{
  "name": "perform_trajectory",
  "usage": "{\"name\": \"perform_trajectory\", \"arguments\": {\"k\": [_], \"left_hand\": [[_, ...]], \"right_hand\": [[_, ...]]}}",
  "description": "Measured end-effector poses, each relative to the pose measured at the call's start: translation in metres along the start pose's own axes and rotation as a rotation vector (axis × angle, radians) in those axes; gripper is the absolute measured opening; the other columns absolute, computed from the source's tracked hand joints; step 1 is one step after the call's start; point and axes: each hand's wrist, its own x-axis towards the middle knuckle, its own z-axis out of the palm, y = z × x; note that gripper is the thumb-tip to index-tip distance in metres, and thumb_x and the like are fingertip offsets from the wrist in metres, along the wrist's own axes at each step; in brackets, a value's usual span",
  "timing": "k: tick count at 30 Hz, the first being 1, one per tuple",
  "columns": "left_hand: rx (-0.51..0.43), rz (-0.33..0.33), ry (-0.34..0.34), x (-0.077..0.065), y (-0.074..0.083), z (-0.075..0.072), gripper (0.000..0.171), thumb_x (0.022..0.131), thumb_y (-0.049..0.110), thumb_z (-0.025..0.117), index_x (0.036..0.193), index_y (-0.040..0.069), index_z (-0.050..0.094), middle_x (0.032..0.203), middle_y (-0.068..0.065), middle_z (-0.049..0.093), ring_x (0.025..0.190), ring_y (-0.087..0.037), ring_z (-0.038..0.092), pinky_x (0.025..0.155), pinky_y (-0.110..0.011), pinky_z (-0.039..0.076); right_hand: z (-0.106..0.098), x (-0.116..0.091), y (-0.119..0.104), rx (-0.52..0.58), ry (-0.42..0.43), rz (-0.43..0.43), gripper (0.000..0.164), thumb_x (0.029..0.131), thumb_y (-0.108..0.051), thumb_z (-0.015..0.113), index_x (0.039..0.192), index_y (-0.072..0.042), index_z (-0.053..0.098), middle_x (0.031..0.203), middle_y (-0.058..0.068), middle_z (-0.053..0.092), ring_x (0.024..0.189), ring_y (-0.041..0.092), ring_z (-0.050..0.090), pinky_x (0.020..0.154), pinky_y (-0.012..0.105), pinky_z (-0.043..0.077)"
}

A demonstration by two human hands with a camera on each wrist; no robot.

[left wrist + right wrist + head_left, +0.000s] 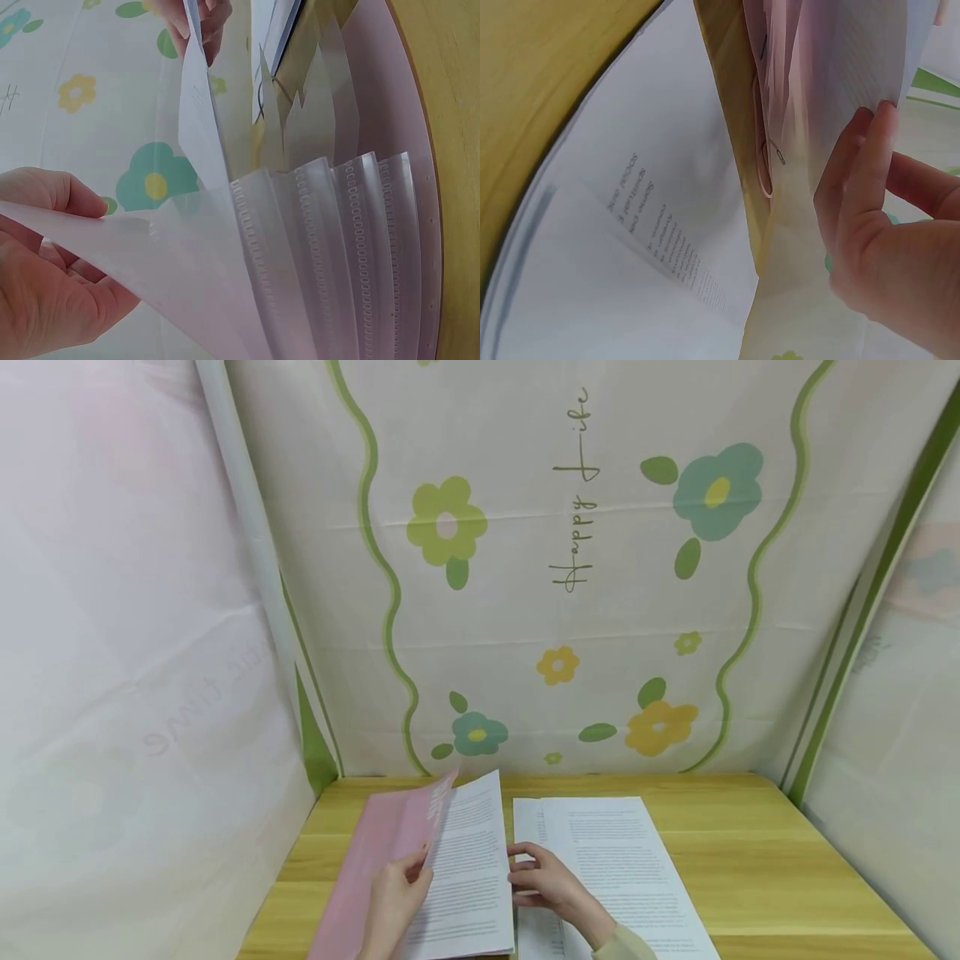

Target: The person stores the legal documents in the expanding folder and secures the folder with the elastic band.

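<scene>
A translucent pink expanding file folder lies on the left of the table, its front raised and its pleated pockets fanned apart. My left hand pinches the edge of the folder's clear front flap between thumb and fingers. Several printed sheets stand tilted behind that flap, partly inside the folder. At their right edge, my right hand holds the sheets, fingertips on the paper. How deep the sheets sit is hidden by the flap.
Another stack of printed papers lies flat to the right, under my right forearm. An elastic cord with a metal tip hangs from the folder's edge. Flowered fabric walls stand behind and beside the wooden table.
</scene>
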Motion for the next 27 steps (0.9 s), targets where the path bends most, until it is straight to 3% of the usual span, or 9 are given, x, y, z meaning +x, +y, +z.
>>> {"name": "perform_trajectory", "arguments": {"k": [6, 27], "left_hand": [[0.005, -0.003, -0.002, 0.0, 0.001, 0.0, 0.031, 0.076, 0.007, 0.067, 0.106, 0.002, 0.076, 0.085, -0.01, 0.078, 0.074, -0.017, 0.072, 0.064, -0.026, 0.055], [0.026, 0.002, 0.004, 0.0, 0.003, -0.002, 0.028, 0.077, 0.006, 0.068, 0.103, 0.0, 0.077, 0.086, -0.01, 0.078, 0.075, -0.017, 0.071, 0.065, -0.027, 0.056]], "right_hand": [[0.004, 0.001, -0.005, -0.006, -0.022, -0.017, 0.05, 0.09, -0.003, 0.062, 0.137, 0.004, 0.047, 0.1, 0.007, 0.069, 0.083, 0.012, 0.067, 0.069, 0.026, 0.062], [0.017, 0.008, -0.016, -0.003, -0.039, -0.038, 0.047, 0.088, 0.002, 0.061, 0.132, 0.009, 0.047, 0.098, 0.008, 0.069, 0.078, 0.012, 0.068, 0.067, 0.023, 0.06]]}}
